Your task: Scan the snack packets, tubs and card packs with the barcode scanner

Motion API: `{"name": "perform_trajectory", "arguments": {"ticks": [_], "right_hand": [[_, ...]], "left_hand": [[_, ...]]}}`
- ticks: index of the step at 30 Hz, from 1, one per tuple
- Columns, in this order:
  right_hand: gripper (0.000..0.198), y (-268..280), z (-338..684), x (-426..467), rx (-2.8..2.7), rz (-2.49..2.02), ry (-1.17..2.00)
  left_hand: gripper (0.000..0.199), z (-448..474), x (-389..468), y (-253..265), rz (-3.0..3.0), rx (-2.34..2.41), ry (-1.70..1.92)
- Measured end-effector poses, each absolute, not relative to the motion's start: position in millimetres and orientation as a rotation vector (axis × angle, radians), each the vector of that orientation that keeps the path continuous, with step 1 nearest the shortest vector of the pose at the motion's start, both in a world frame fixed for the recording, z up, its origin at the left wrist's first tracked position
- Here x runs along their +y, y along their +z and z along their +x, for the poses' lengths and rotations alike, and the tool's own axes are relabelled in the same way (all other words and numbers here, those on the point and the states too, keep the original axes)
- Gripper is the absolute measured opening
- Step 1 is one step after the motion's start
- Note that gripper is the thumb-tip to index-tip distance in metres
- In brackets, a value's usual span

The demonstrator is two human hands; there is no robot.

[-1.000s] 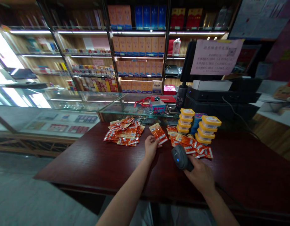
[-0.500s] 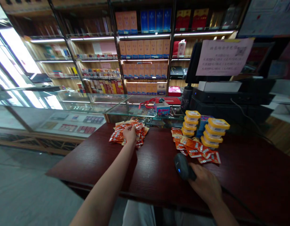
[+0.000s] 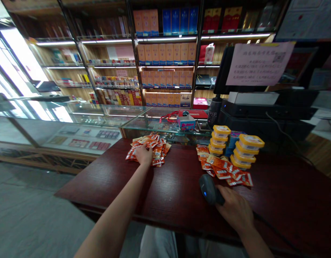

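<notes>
Head view: one heap of packets (image 3: 158, 152) lies by the far left corner of the desk (image 3: 170, 191), a second group of packets (image 3: 221, 167) towards the far edge, before the tubs (image 3: 218, 141); the gap likely keeps both groups from mixing. The right hand (image 3: 233, 207) wraps the handle of a scanner (image 3: 207, 190), probably leaving its nose free to aim. The left hand (image 3: 144, 156) reaches palm down, fingers bent onto the heap; whether they pinch a packet, I cannot tell.

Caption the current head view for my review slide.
Left hand on a pile of orange packets, right hand holding a barcode scanner over a dark counter.
</notes>
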State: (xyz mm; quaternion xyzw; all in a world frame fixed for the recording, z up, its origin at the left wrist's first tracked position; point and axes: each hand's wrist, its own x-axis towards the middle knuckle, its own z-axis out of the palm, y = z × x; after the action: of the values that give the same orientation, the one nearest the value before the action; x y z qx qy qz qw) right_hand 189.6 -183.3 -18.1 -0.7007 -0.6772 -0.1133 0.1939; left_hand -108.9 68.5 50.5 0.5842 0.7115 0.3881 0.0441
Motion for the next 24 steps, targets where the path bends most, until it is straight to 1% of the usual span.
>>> {"name": "perform_trajectory", "arguments": {"ticks": [2, 4, 9, 15, 17, 18, 20, 21, 22, 24], "right_hand": [[0.033, -17, 189, -183, -1.897, -1.971, -0.315], [0.033, -15, 188, -183, -1.886, -1.975, -0.312], [0.031, -10, 186, -183, -1.850, -1.986, -0.300], [0.032, -7, 184, -184, -1.813, -2.003, -0.309], [0.033, -6, 184, -183, -1.807, -2.014, -0.294], [0.034, -6, 184, -183, -1.805, -2.021, -0.283], [0.034, -5, 183, -183, -1.802, -2.032, -0.269], [0.034, -5, 183, -182, -1.801, -2.034, -0.264], [0.034, -4, 183, -182, -1.802, -2.035, -0.259], [0.034, -3, 183, -182, -1.800, -2.035, -0.248]], "left_hand": [[0.040, -101, 63, 50, 1.840, 2.189, 1.252], [0.038, -90, 59, 48, 1.899, 2.143, 1.296], [0.028, -50, 51, 36, 2.030, 1.822, 1.364], [0.015, 16, 36, 18, 2.033, 1.302, 1.305], [0.003, 37, 30, 15, 2.044, 1.230, 1.218], [0.007, 46, 27, 14, 2.055, 1.224, 1.154], [0.024, 62, 22, 12, 2.049, 1.246, 1.044], [0.030, 68, 20, 11, 2.020, 1.259, 1.017], [0.032, 74, 19, 10, 1.979, 1.273, 1.000], [0.031, 82, 17, 8, 1.882, 1.314, 0.979]]}}
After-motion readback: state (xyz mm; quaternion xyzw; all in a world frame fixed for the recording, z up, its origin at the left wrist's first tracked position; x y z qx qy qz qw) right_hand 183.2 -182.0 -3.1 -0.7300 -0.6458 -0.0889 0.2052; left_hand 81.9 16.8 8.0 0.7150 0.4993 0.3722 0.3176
